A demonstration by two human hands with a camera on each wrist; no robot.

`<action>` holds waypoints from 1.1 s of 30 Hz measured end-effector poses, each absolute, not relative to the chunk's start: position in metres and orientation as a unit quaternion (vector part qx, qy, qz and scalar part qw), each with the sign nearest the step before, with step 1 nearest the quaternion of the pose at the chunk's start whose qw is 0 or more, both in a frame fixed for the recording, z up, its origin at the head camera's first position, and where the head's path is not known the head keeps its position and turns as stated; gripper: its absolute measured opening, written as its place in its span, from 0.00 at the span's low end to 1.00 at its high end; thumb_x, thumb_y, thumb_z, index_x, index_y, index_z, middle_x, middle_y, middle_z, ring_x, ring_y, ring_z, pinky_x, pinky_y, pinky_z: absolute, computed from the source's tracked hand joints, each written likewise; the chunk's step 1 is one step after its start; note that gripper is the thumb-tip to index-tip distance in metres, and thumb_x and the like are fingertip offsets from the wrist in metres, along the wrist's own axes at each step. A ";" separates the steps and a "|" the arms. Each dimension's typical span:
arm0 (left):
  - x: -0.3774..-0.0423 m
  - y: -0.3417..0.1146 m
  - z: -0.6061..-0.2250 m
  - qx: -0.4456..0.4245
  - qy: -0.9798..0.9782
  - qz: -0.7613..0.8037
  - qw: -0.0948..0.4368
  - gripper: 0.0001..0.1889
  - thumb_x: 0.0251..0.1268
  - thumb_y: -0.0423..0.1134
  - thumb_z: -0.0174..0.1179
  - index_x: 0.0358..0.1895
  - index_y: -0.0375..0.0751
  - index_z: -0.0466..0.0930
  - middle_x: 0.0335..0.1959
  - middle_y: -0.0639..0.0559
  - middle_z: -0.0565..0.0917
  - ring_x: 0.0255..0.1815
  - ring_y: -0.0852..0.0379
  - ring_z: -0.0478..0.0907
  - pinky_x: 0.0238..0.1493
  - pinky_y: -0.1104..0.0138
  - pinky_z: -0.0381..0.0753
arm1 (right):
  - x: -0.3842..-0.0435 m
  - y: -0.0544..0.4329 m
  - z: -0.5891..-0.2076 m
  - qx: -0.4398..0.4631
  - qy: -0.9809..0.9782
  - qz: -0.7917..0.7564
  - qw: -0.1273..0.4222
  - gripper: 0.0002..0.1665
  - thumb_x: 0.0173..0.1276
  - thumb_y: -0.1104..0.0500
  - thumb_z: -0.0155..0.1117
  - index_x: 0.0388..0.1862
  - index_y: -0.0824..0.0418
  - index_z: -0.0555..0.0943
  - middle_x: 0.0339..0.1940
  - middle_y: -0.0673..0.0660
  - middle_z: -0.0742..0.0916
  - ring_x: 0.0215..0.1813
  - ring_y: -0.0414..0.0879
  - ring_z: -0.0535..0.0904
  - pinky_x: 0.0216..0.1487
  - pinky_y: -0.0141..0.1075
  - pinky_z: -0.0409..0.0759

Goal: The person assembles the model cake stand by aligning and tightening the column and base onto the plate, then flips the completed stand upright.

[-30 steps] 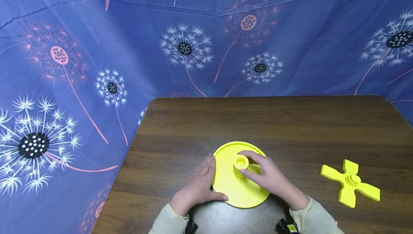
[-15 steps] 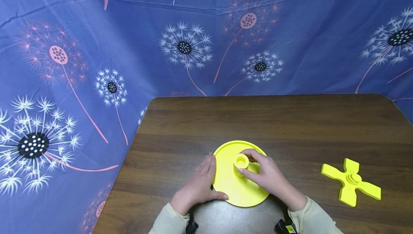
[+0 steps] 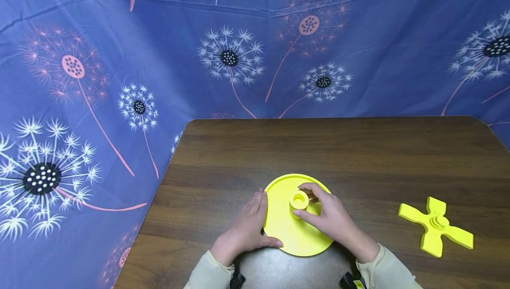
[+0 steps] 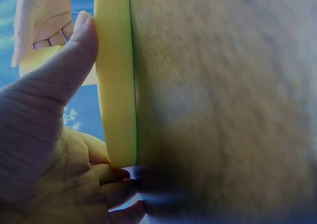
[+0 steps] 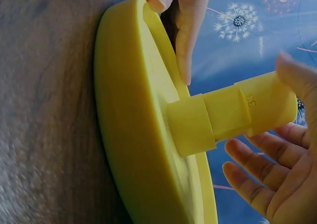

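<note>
Blue dandelion-print cloth (image 3: 171, 45) behind the table. Brown wood-grain table (image 3: 350, 147), rounded far corners. Yellow disc (image 3: 292, 238) flat on it, raised rim, between the two hands. Left hand (image 3: 243, 231) at the disc's left side: fingers fairly straight along the rim, thumb on the near-left edge, touching, not curled round it. Right hand (image 3: 332, 216) over the disc's right part, gripping the yellow post: thumb on the near side, index finger round the back, other fingers loose beside it. Yellow four-armed piece (image 3: 435, 236) on the table, well right of the right hand, untouched. Yellow post (image 5: 228, 112) upright at about mid-disc, base on the disc, hollow ring top; grip sits at its upper end, lower part bare. Small number marking (image 5: 252, 100) on the upper section.
</note>
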State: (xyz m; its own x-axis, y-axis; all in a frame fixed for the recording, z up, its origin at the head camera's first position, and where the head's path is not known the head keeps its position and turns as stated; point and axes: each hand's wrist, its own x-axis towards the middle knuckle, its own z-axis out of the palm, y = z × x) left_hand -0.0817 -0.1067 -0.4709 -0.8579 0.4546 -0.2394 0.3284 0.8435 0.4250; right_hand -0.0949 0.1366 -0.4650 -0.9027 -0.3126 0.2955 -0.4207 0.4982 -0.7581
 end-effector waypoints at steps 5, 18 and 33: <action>-0.081 -0.107 -0.471 0.210 0.944 0.190 0.169 0.66 0.46 0.68 0.69 0.77 0.31 0.39 0.79 0.37 0.42 0.78 0.44 0.43 0.73 0.50 0.55 | -0.096 0.139 -0.463 0.234 -0.858 0.455 0.039 0.36 0.60 0.50 0.74 0.66 0.54 0.71 0.57 0.51 0.83 0.57 0.44 0.78 0.52 0.45 0.80; -0.080 -0.107 -0.470 0.210 0.945 0.189 0.165 0.67 0.46 0.67 0.69 0.77 0.31 0.39 0.79 0.37 0.42 0.78 0.43 0.43 0.73 0.50 0.55 | -0.099 0.143 -0.465 0.286 -0.831 0.478 0.004 0.28 0.68 0.58 0.66 0.67 0.57 0.73 0.62 0.49 0.80 0.64 0.48 0.74 0.62 0.36 0.73; -0.081 -0.107 -0.471 0.211 0.945 0.186 0.169 0.67 0.46 0.68 0.69 0.77 0.31 0.38 0.79 0.36 0.42 0.78 0.44 0.43 0.73 0.51 0.54 | -0.099 0.143 -0.464 0.238 -0.844 0.481 0.005 0.25 0.64 0.52 0.71 0.59 0.52 0.78 0.53 0.44 0.83 0.53 0.39 0.79 0.54 0.46 0.80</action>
State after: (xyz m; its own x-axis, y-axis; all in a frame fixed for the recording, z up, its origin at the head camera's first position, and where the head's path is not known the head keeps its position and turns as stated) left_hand -0.0811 -0.1070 -0.4707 -0.8536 0.4618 -0.2411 0.3356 0.8415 0.4234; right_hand -0.0986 0.1428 -0.4638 -0.8863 -0.3975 0.2375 -0.4071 0.4246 -0.8087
